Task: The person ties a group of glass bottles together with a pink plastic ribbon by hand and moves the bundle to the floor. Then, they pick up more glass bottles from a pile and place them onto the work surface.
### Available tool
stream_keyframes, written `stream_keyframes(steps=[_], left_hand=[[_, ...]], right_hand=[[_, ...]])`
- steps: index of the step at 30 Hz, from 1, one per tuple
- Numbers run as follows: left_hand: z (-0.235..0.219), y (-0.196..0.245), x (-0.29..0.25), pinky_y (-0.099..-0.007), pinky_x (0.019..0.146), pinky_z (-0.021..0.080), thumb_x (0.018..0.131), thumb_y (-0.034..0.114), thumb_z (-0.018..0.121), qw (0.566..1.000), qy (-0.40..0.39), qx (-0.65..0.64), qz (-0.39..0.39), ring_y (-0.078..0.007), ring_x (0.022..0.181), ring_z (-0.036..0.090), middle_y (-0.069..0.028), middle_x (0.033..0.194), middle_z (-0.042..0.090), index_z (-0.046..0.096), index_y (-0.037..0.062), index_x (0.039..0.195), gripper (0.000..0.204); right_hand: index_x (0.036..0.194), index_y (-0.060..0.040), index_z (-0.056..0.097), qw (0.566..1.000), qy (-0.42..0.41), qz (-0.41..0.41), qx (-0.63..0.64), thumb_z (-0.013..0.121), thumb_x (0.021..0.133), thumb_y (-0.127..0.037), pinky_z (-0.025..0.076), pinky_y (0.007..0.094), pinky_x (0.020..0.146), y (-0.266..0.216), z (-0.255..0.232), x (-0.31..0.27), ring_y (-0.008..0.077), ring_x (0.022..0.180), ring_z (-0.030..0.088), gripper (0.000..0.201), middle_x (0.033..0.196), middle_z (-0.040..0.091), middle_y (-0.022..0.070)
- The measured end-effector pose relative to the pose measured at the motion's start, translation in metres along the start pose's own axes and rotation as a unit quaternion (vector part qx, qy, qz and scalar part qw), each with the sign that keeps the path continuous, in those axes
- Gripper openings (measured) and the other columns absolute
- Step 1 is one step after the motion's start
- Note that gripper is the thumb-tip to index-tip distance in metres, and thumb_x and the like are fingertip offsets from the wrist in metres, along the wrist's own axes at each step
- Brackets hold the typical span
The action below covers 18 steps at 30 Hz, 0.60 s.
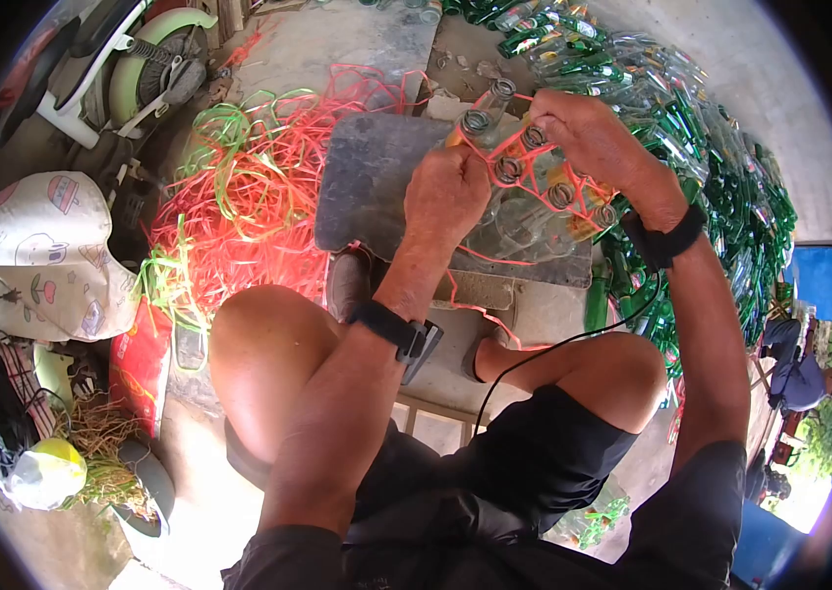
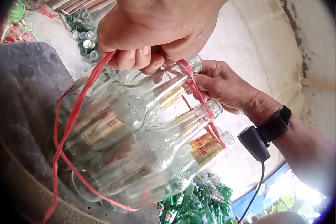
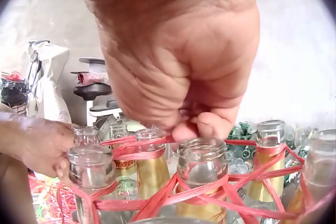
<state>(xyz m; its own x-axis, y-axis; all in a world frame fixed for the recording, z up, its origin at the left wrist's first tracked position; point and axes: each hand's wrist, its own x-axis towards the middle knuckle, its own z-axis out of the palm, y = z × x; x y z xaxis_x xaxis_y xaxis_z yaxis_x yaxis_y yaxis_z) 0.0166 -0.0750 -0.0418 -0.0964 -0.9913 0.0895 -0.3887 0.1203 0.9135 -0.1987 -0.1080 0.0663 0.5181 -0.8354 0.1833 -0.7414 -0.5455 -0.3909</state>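
Several clear glass bottles (image 2: 152, 140) stand grouped on a dark board (image 1: 367, 177), red plastic strapping (image 3: 157, 200) wound around and between their necks. The left hand (image 1: 447, 192) has its fingers curled round the red strap at the near left side of the bunch; in the left wrist view a twisted strand (image 2: 79, 103) hangs from that hand (image 2: 157, 19) down past the bottles. At the far right side, the right hand (image 1: 607, 147) pinches the strap among the necks, fingertips partly hidden in the right wrist view, where the hand (image 3: 178, 56) is just above the bottle mouths.
A tangled heap of red and green strapping (image 1: 249, 197) lies left of the board. Many green bottles (image 1: 720, 206) are piled at the right and back. A scooter (image 1: 141, 79) and a printed cloth (image 1: 42, 256) are at the left. A cable (image 1: 553, 344) runs from the right wrist.
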Motion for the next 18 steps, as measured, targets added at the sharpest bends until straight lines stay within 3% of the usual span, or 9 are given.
stream_keyframes(steps=[2, 3, 5, 8, 12, 15, 17, 18], left_hand=[[0.002, -0.003, 0.001, -0.0528, 0.078, 0.055, 0.093, 0.028, 0.056, 1.0, 0.002, 0.013, 0.005, -0.0465, 0.089, 0.069, -0.0241, 0.089, 0.071, 0.075, 0.0043, 0.093, 0.031], [0.001, -0.003, 0.002, -0.0525, 0.078, 0.056, 0.093, 0.029, 0.056, 1.0, 0.004, 0.025, 0.009, -0.0461, 0.089, 0.069, -0.0233, 0.089, 0.072, 0.076, 0.0055, 0.094, 0.031], [-0.002, -0.003, 0.002, -0.0518, 0.079, 0.056, 0.093, 0.029, 0.058, 0.999, -0.001, 0.033, -0.006, -0.0448, 0.089, 0.07, -0.0223, 0.089, 0.073, 0.077, 0.0066, 0.094, 0.03], [-0.02, 0.011, 0.0, -0.0504, 0.079, 0.056, 0.092, 0.03, 0.06, 0.998, -0.012, 0.031, -0.047, -0.042, 0.088, 0.072, -0.0202, 0.088, 0.074, 0.078, 0.0081, 0.095, 0.028], [-0.032, 0.009, -0.001, -0.0482, 0.077, 0.057, 0.091, 0.031, 0.065, 0.993, -0.037, 0.038, -0.107, -0.0385, 0.086, 0.073, -0.0181, 0.084, 0.074, 0.079, 0.0083, 0.095, 0.027], [-0.034, 0.003, -0.003, -0.0472, 0.073, 0.056, 0.09, 0.031, 0.067, 0.996, -0.026, 0.001, -0.088, -0.0402, 0.079, 0.072, -0.0183, 0.079, 0.073, 0.079, 0.007, 0.09, 0.027], [-0.038, -0.002, -0.002, -0.0447, 0.068, 0.055, 0.09, 0.031, 0.068, 0.997, -0.016, -0.02, -0.076, -0.0351, 0.071, 0.071, -0.0179, 0.074, 0.071, 0.079, 0.0065, 0.088, 0.026], [-0.041, -0.001, -0.002, -0.0422, 0.064, 0.053, 0.089, 0.03, 0.07, 0.997, -0.007, -0.042, -0.065, -0.03, 0.064, 0.07, -0.0176, 0.069, 0.069, 0.079, 0.0059, 0.086, 0.026]], right_hand=[[0.101, -0.0013, 0.059, 0.999, -0.037, 0.0, -0.016, 0.059, 0.098, -0.004, 0.05, 0.0408, 0.072, 0.016, 0.009, 0.0, 0.0359, 0.075, 0.057, 0.004, 0.084, 0.059, 0.0176], [0.101, -0.0013, 0.059, 0.999, -0.037, 0.0, -0.016, 0.059, 0.098, -0.004, 0.05, 0.0408, 0.072, 0.013, 0.009, 0.001, 0.0359, 0.075, 0.057, 0.004, 0.084, 0.059, 0.0176], [0.098, -0.003, 0.062, 0.999, -0.019, 0.005, -0.045, 0.059, 0.096, -0.007, 0.05, 0.0486, 0.07, 0.007, 0.007, 0.001, 0.0428, 0.078, 0.062, 0.006, 0.081, 0.062, 0.0205], [0.095, -0.0034, 0.065, 0.998, -0.04, 0.057, 0.008, 0.059, 0.091, -0.005, 0.051, 0.0472, 0.069, 0.009, 0.005, 0.002, 0.0399, 0.075, 0.064, 0.007, 0.077, 0.062, 0.0198], [0.092, -0.0033, 0.067, 0.999, -0.036, 0.032, 0.007, 0.06, 0.087, -0.003, 0.051, 0.0456, 0.069, 0.015, 0.005, 0.004, 0.0379, 0.072, 0.064, 0.009, 0.076, 0.062, 0.0196], [0.092, -0.0033, 0.068, 0.997, -0.055, 0.057, -0.008, 0.06, 0.084, -0.002, 0.051, 0.0442, 0.068, 0.018, 0.008, 0.002, 0.0375, 0.071, 0.062, 0.011, 0.076, 0.063, 0.0192], [0.097, 0.0011, 0.067, 0.998, -0.043, 0.042, -0.001, 0.056, 0.089, 0.002, 0.05, 0.0376, 0.07, 0.018, 0.01, 0.0, 0.0248, 0.071, 0.06, 0.014, 0.078, 0.062, 0.016], [0.097, 0.0011, 0.067, 0.998, -0.042, 0.041, -0.001, 0.056, 0.089, 0.002, 0.05, 0.0376, 0.07, 0.019, 0.01, 0.0, 0.0248, 0.071, 0.06, 0.014, 0.078, 0.062, 0.016]])
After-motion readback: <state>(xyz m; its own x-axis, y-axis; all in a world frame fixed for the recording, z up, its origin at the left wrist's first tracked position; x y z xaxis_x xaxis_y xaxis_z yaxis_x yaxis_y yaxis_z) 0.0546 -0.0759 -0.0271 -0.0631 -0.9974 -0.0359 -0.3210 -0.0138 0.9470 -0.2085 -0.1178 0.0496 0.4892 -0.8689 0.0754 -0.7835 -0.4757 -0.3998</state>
